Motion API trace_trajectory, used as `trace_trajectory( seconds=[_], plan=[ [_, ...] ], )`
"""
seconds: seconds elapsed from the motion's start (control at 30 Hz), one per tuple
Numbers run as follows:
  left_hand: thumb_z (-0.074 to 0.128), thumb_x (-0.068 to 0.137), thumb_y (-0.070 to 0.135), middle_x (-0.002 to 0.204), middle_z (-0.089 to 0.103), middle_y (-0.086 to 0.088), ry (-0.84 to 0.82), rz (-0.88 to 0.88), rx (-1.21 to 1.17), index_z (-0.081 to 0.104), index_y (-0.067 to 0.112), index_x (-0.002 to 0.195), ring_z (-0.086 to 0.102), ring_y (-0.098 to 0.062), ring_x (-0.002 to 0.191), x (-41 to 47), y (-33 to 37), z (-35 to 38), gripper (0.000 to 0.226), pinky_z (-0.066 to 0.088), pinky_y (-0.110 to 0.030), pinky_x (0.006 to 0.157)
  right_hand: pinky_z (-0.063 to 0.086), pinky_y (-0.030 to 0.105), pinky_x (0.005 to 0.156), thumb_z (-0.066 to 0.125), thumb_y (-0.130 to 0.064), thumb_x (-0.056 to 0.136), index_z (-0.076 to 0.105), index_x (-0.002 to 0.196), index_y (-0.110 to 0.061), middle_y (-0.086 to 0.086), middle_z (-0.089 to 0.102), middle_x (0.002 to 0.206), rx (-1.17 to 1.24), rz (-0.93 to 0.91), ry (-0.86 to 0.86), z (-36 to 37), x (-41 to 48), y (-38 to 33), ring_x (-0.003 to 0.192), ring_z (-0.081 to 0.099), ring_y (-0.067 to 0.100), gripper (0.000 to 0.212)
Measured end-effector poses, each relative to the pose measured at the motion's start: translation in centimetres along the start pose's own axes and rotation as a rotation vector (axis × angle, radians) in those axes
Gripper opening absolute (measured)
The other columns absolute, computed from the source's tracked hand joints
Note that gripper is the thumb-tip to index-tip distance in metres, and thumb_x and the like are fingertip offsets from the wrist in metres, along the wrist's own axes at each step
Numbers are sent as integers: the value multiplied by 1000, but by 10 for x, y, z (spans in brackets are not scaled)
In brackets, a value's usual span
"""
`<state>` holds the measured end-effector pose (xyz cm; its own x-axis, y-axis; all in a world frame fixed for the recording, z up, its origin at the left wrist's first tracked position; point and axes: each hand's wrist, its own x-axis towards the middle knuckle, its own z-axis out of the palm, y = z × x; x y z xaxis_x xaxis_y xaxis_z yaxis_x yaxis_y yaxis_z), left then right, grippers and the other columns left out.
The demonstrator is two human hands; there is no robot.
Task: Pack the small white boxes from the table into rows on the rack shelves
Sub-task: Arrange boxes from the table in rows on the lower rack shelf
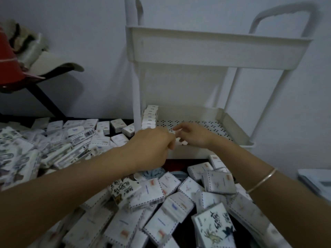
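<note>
The left hand (pixel 152 145) and right hand (pixel 194 136) meet fingertip to fingertip above the front of the rack's lower shelf (pixel 232 122). The left's fingers are curled and the right's are loosely bent over a white patch between them. I cannot tell whether that patch is a box or the shelf's perforated floor, so neither grip is certain.

Just beyond the left hand, a short row (pixel 149 116) of boxes stands on edge against the shelf's side wall. Nothing seems to brace that row on its open side. A knuckle nudging it while the next box is seated could topple it like dominoes.

Both forearms also cross the loose heap of small white boxes (pixel 157 192) on the bench (pixel 186 231), beneath and behind the hands. A dragged arm could push some off.

The boxes look light, flat and card-sided, with dashed airmail-style borders. Some carry inked brush lettering.
</note>
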<state>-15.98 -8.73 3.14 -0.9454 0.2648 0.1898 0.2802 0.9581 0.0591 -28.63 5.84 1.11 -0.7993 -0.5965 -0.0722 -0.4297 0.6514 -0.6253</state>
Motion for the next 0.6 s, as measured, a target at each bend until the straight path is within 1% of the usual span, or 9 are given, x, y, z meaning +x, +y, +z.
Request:
trace_trajectory(
  seconds=[0.1, 0.17, 0.2, 0.27, 0.37, 0.43, 0.47, 0.53, 0.6],
  plan=[
    [48, 92, 19, 100, 65, 8, -120, 6, -54, 64, 30, 103, 59, -11, 87, -1, 11, 2, 23, 52, -33, 76, 49, 23, 73, 51, -23, 98, 61, 114, -22, -3, 68, 109, 3, -41, 45, -15, -16, 6, 96, 64, 15, 19],
    [51, 92, 23, 101, 65, 8, -221, -5, -62, 64, 32, 106, 59, -10, 86, 1, 15, 4, 21, 52, -30, 75, 48, 16, 65, 53, -19, 97, 63, 100, -26, -7, 70, 95, -57, -86, 53, -25, -32, 11, 84, 66, 10, 12],
    [54, 92, 26, 105, 65, 7, -293, -15, -49, 62, 31, 110, 59, -11, 89, 3, 16, 6, 21, 52, -30, 78, 48, 16, 66, 54, -17, 96, 62, 95, -29, -10, 69, 90, -105, -97, 36, -29, -41, 14, 80, 66, 7, 14],
    [64, 88, 31, 109, 63, 4, -470, -27, -28, 59, 25, 117, 59, -15, 94, 11, 21, 11, 30, 51, -29, 81, 49, 20, 75, 55, -18, 94, 62, 93, -33, -16, 67, 87, -240, -80, -44, -33, -60, 20, 81, 64, 3, 16],
    [72, 82, 28, 106, 60, -2, -644, -48, -27, 59, 11, 117, 57, -19, 89, 22, 30, 21, 41, 48, -30, 74, 44, 23, 82, 53, -31, 96, 60, 97, -36, -21, 60, 91, -383, -37, -144, -31, -81, 30, 91, 58, 5, 9],
    [73, 82, 28, 115, 62, -3, -713, -86, -7, 58, 11, 125, 62, -22, 99, 26, 32, 25, 49, 54, -32, 82, 46, 28, 86, 47, -43, 98, 61, 103, -31, -14, 62, 98, -387, -8, -137, -33, -92, 34, 94, 58, 8, 19],
    [73, 82, 29, 115, 63, -2, -729, -95, -11, 58, 12, 128, 63, -21, 100, 27, 30, 26, 51, 55, -32, 84, 47, 29, 87, 45, -49, 97, 61, 105, -30, -11, 63, 100, -379, 3, -130, -35, -97, 36, 94, 59, 8, 26],
    [75, 81, 34, 104, 64, 3, -713, -99, -42, 60, 12, 126, 61, -16, 89, 27, 27, 26, 52, 53, -25, 74, 47, 24, 81, 49, -61, 89, 60, 109, -32, -14, 60, 104, -397, 3, -160, -41, -108, 41, 89, 57, 1, 37],
    [78, 78, 36, 93, 61, 7, -665, -106, -89, 64, 15, 120, 57, -11, 81, 25, 22, 27, 49, 48, -21, 67, 40, 15, 74, 57, -68, 80, 57, 117, -38, -18, 53, 110, -461, 6, -226, -43, -117, 46, 86, 51, -6, 48]
  ],
)
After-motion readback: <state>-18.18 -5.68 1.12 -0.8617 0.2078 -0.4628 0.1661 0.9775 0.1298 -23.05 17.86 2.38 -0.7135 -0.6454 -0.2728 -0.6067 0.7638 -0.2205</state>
